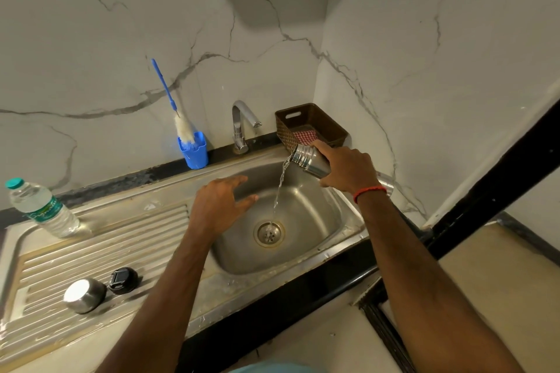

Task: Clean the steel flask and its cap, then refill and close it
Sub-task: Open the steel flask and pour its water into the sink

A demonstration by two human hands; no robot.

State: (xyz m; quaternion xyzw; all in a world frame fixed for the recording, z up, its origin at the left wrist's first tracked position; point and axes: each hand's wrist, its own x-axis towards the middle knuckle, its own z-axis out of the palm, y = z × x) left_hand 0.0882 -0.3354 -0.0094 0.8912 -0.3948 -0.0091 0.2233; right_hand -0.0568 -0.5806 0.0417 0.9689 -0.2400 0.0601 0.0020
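Observation:
My right hand [345, 168] grips the steel flask [307, 159], tilted mouth-down to the left over the sink basin [306, 212]. A thin stream of water [278, 191] runs from its mouth down to the drain [269, 233]. My left hand [219, 206] hovers over the basin's left edge, fingers apart, holding nothing. On the ribbed drainboard at the lower left lie the steel cup cap [85, 295] and the black stopper lid [122, 280], side by side.
A plastic water bottle [42, 209] with a teal cap stands on the drainboard's far left. A blue holder [194, 150] with a long bottle brush [174, 106] sits behind the sink. The tap [242, 124] is off. A brown basket [310, 127] holds a checked cloth.

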